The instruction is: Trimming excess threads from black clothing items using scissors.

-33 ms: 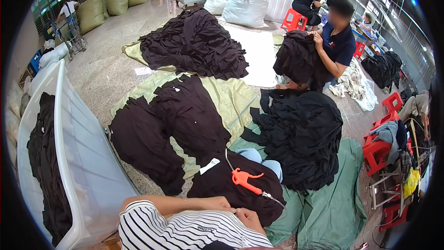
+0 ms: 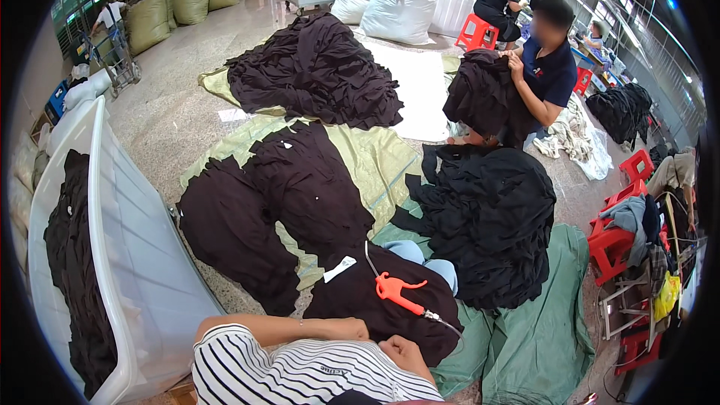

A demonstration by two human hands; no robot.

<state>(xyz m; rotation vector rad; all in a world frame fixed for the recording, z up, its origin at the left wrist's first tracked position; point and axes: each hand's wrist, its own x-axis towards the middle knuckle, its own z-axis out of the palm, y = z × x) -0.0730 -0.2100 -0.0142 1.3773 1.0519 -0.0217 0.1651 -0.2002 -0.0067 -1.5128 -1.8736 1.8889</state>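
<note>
Dark brown cloth [image 2: 337, 304] lies spread over my lap. Across it rests an orange air blow gun [image 2: 401, 290] with a thin bent metal nozzle and a hose fitting; neither hand touches it. My left hand [image 2: 345, 329] is closed at the cloth's near edge, its fingertips hidden. A small gap separates it from my right hand [image 2: 405, 352], also curled closed, close to my striped shirt. Whatever either hand may pinch is too small or covered to see. A white paper label [image 2: 340, 269] lies on the cloth just left of the nozzle.
Dark garment piles [image 2: 307, 180] lie ahead on yellowish sheeting, and a black pile [image 2: 495, 225] sits on green sheeting [image 2: 536, 337] to the right. A white plastic bin [image 2: 142, 217] stands at my left. Another person [image 2: 547, 67] handles dark cloth ahead. Red stools [image 2: 611, 244] line the right.
My hands were touching at the fingers; now they are slightly apart, the left one a little further left. The air blow gun and cloth look unmoved.
</note>
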